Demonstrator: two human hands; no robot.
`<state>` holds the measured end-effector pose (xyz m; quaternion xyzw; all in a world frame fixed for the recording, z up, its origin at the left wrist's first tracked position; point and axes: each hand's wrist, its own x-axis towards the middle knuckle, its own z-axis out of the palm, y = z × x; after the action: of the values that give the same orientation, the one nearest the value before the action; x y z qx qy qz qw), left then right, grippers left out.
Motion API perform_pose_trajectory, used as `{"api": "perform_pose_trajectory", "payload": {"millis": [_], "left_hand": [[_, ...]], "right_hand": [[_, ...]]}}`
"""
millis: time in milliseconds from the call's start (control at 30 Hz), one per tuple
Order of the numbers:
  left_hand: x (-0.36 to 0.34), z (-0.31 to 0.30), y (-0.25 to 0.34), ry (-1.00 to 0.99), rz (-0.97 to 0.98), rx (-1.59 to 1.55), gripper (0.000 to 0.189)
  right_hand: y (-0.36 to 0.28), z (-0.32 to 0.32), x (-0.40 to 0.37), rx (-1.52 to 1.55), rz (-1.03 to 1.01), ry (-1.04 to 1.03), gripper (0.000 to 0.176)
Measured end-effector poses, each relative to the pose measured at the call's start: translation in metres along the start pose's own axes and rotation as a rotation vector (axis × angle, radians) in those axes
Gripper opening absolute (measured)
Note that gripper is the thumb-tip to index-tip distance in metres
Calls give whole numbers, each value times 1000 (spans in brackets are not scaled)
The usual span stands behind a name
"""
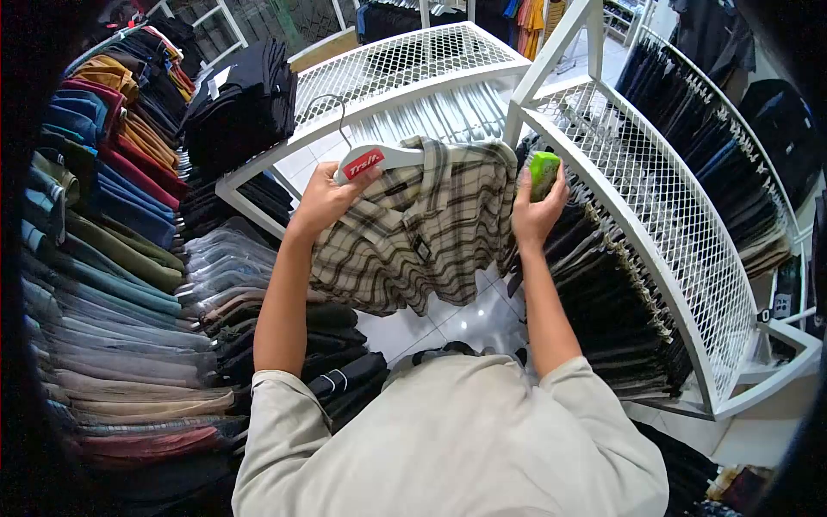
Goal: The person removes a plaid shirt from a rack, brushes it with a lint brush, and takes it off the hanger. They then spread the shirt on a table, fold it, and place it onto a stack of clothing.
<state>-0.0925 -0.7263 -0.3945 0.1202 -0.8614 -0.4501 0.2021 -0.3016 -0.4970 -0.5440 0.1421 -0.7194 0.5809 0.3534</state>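
Observation:
In the head view my left hand (pixel 325 200) grips a white clothes hanger (pixel 398 156) near its red label, below the wire hook. On the hanger hangs a beige and brown plaid shirt (pixel 444 228) with a dark tag on its front. My right hand (pixel 541 211) is closed around a small bright green object (pixel 544 165), whose kind I cannot make out. That hand is beside the shirt's right shoulder, and its lower fingers are partly hidden.
Folded trousers (pixel 138 220) hang in dense rows at the left, with dark folded garments (pixel 241 103) stacked behind. A white mesh-topped rack (pixel 663 189) curves along the right, dark clothes hanging under it. Another white mesh shelf (pixel 413 69) stands ahead. Tiled floor (pixel 465 323) shows below the shirt.

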Motion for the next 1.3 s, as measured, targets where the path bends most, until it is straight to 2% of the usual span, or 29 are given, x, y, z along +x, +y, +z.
{"api": "perform_pose_trajectory", "payload": {"millis": [33, 100, 133, 200, 233, 300, 367, 433, 500, 533, 600, 633, 700, 767, 833, 867, 900, 967, 1000, 1033, 1100, 1133, 1167, 1233, 1300], "left_hand": [[1, 2, 1, -3, -6, -3, 29], [4, 9, 5, -24, -81, 13, 28], [5, 14, 5, -32, -77, 13, 28], [8, 24, 6, -51, 39, -31, 25], [10, 23, 6, -52, 45, -31, 25], [9, 17, 2, -108, 65, -15, 25], [2, 10, 5, -110, 8, -21, 27], [1, 2, 9, -145, -91, -20, 33], [3, -2, 7, -199, -33, -30, 34], [5, -3, 10, -269, 19, -11, 33], [13, -2, 18, -379, 90, 32, 31], [19, 0, 18, -387, 96, 33, 31], [30, 7, 20, -372, 227, 45, 33], [43, 12, 21, -332, 313, 145, 35], [55, 17, 8, -274, 409, 156, 40], [60, 17, 4, -321, 302, 163, 47], [57, 23, 3, -320, 296, 165, 47], [50, 47, 1, 256, 514, 490, 58], [47, 57, -9, 362, 431, 452, 62], [35, 74, 0, 379, 133, 337, 62], [24, 96, -11, 208, -45, -158, 64], [21, 107, -19, 161, -60, -365, 81], [21, 120, -27, 295, -11, -312, 73], [18, 112, -28, 285, -90, -239, 63], [18, 105, -34, 340, -12, -205, 35]], "right_hand": [[-35, -11, -2, 94, 82, -78, 71], [-65, -11, -10, 229, -214, -208, 71], [-80, -10, -14, 245, -286, -281, 71], [-84, -13, -13, 167, -427, -370, 73], [-74, -13, -9, 165, -430, -365, 73], [-39, -10, 4, 15, -52, -324, 73], [39, -10, 12, -136, 139, -353, 71], [42, -32, 23, -121, 146, -302, 62], [45, -40, 38, 160, -45, -264, 56], [16, -53, 46, 288, -1, -350, 57], [-16, -64, 62, 375, 160, -714, 64], [-27, -64, 66, 416, 276, -919, 66], [-43, -59, 61, 515, 168, -1185, 77], [-52, -59, 49, 471, 384, -1495, 87], [-41, -52, 19, 807, 476, -1392, 80], [-41, -53, 7, 943, 614, -1351, 70], [-40, -52, -3, 945, 618, -1354, 70], [-34, -47, -23, 880, 746, -1203, 67], [-43, -47, -28, 814, 780, -1109, 68], [-48, -43, -36, 817, 785, -1105, 68], [-58, -31, -54, 776, 437, -819, 70], [-70, -31, -58, 695, 414, -845, 72], [-82, -36, -61, 627, 431, -892, 69], [-96, -36, -72, 537, 309, -850, 72], [-103, -34, -82, 549, 298, -865, 69]]}}
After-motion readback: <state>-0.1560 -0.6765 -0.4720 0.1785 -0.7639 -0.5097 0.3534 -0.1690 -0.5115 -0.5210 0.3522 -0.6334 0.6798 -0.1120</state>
